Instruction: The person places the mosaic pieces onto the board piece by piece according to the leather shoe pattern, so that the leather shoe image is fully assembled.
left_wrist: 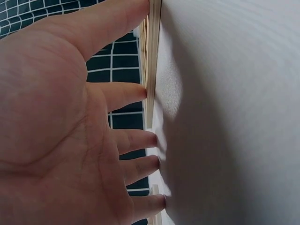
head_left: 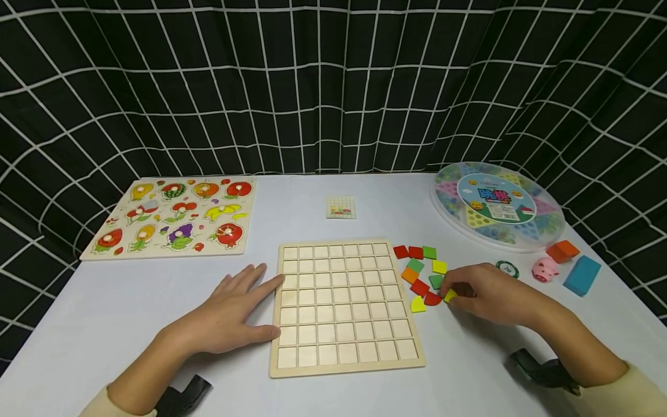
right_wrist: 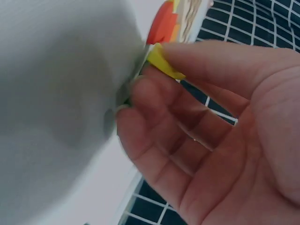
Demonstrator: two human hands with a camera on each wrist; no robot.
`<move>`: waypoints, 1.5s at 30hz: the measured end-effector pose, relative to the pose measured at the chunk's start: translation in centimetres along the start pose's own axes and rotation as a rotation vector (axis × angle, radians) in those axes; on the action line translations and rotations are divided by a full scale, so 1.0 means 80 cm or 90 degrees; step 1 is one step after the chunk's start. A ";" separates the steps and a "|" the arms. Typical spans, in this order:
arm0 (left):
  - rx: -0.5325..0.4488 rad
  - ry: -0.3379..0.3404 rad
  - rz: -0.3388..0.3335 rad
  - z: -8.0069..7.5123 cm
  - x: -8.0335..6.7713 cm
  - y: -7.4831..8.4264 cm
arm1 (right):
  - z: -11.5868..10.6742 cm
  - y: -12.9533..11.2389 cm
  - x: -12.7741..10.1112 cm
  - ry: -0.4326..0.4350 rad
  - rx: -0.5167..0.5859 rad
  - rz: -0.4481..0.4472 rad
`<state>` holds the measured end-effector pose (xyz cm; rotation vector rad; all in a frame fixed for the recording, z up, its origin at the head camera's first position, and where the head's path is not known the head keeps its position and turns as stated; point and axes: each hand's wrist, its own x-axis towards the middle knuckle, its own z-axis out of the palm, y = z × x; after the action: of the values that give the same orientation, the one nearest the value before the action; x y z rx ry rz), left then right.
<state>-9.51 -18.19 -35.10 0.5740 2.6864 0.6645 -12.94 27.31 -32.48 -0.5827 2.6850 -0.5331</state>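
Observation:
A wooden grid board [head_left: 344,298] lies on the white table, its square cells bare. My left hand [head_left: 229,313] rests at its left edge with fingers spread; thumb and index fingertip touch the frame, and the other fingertips reach the tabletop in the left wrist view. To the right of the board, my right hand [head_left: 487,292] pinches a small yellow tile [right_wrist: 164,63] between thumb and fingers, close over the table. Several loose tiles lie beside it, among them a red rounded tile [head_left: 432,299], a yellow tile [head_left: 418,304], a green tile [head_left: 436,282] and an orange tile [head_left: 409,275].
A fruit puzzle board [head_left: 193,217] lies at the back left. Behind the grid board is a small pattern card [head_left: 341,207]. At right stand a round clear game box [head_left: 497,202], a pink pig figure [head_left: 545,270], a poker chip [head_left: 507,269], an orange block [head_left: 563,251] and a blue block [head_left: 582,275].

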 end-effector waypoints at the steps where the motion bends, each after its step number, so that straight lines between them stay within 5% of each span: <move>1: 0.001 0.000 0.000 0.000 0.000 0.000 | -0.001 -0.002 0.001 0.011 0.006 -0.005; 18: 0.005 -0.012 -0.016 -0.001 0.001 0.001 | 0.004 -0.078 0.053 0.093 0.086 -0.114; 23: 0.004 -0.011 -0.017 0.000 0.002 0.001 | 0.008 -0.104 0.077 0.077 0.161 -0.139; 28: -0.001 -0.013 -0.014 0.003 0.004 0.001 | 0.017 -0.129 0.099 0.036 0.285 -0.099; 34: 0.004 -0.017 -0.021 0.002 0.004 0.001 | 0.030 -0.157 0.123 0.045 0.255 -0.097; 42: 0.003 -0.018 -0.026 0.000 0.004 0.000 | 0.045 -0.178 0.143 -0.070 0.358 -0.110; 45: 0.005 -0.017 -0.026 0.000 0.003 -0.001 | 0.049 -0.185 0.148 -0.065 0.331 -0.124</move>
<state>-9.72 -18.17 -35.14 0.5251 2.6698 0.6302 -16.74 8.31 -32.52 -0.6914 2.2687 -1.1689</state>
